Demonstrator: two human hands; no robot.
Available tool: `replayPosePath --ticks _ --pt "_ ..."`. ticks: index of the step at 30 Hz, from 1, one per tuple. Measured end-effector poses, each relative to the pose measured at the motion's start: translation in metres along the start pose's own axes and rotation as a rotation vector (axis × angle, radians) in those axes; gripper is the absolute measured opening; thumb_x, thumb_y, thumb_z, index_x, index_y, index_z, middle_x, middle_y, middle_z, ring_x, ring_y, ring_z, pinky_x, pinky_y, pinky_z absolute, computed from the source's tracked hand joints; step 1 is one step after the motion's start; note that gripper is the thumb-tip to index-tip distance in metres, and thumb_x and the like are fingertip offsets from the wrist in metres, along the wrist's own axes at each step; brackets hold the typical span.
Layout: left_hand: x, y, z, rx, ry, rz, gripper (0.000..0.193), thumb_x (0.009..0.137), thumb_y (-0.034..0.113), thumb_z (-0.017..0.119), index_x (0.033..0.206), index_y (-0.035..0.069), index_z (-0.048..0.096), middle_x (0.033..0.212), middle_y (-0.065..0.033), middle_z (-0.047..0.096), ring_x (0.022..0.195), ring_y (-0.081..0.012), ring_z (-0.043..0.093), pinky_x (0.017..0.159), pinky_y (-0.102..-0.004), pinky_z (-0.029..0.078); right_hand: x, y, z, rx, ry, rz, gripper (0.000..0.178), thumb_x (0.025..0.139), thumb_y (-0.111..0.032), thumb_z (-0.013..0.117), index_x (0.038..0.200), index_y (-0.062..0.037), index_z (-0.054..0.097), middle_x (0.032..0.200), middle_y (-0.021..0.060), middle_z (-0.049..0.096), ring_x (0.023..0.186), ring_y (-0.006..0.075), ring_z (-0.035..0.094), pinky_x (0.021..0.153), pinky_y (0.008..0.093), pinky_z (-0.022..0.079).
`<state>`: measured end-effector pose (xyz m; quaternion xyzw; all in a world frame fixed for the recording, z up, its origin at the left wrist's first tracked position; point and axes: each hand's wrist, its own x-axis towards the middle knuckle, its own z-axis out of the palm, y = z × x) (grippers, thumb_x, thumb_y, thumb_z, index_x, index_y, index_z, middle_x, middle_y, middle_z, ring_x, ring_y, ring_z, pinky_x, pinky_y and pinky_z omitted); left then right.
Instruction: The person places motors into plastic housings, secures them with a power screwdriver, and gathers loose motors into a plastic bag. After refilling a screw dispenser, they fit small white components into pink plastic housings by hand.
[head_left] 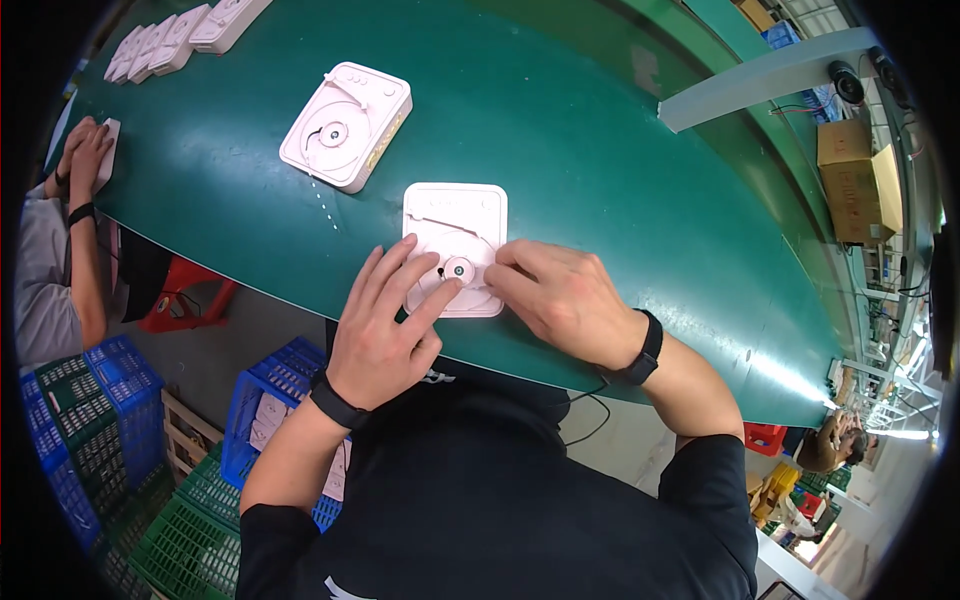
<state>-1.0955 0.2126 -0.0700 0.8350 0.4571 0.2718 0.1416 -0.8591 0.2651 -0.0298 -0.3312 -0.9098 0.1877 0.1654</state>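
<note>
A pale pink-white box shaped like a small record player (480, 201) lies face up on the green table in front of me. It has a tonearm along its upper part and a round hub in its recessed platter. My left hand (383, 330) rests on its left and lower face, fingers spread, the index fingertip close below the hub. At its right edge my right hand (565, 300) is closed, thumb and fingers pinched together beside the platter. Whatever those fingers grip is hidden. Farther left sits a second record-player box (380, 85), untouched, with a dark wire by its hub.
A row of small white dots (322, 208) lies beside the second box. Several similar boxes (172, 42) stand at the far left, near a co-worker's hands (85, 150). Blue crates (243, 420) and green crates (190, 540) stand below. A metal post (760, 85) rises far right.
</note>
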Motion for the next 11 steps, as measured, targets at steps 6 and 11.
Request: replayPosePath --ticks 6,11 --pt "-0.003 0.0 0.004 -0.049 0.023 -0.021 0.053 0.068 0.0 0.061 0.12 0.011 0.066 0.13 -0.0129 0.055 0.131 -0.0364 0.047 0.107 -0.0527 0.043 0.004 0.013 -0.001 -0.151 0.003 -0.211 0.026 0.075 -0.006 0.066 0.101 -0.0045 0.065 0.098 0.008 0.063 0.077 0.0212 0.065 0.065 0.032 0.053" --pt "-0.003 -0.002 0.003 -0.057 0.006 -0.013 0.054 0.067 0.0 0.061 0.12 0.011 0.067 0.13 -0.0136 0.054 0.131 -0.0368 0.047 0.107 -0.0518 0.043 0.011 0.024 0.003 -0.193 0.062 -0.37 0.032 0.074 -0.006 0.065 0.106 -0.0048 0.066 0.101 0.0094 0.064 0.078 0.0216 0.065 0.068 0.0313 0.054"
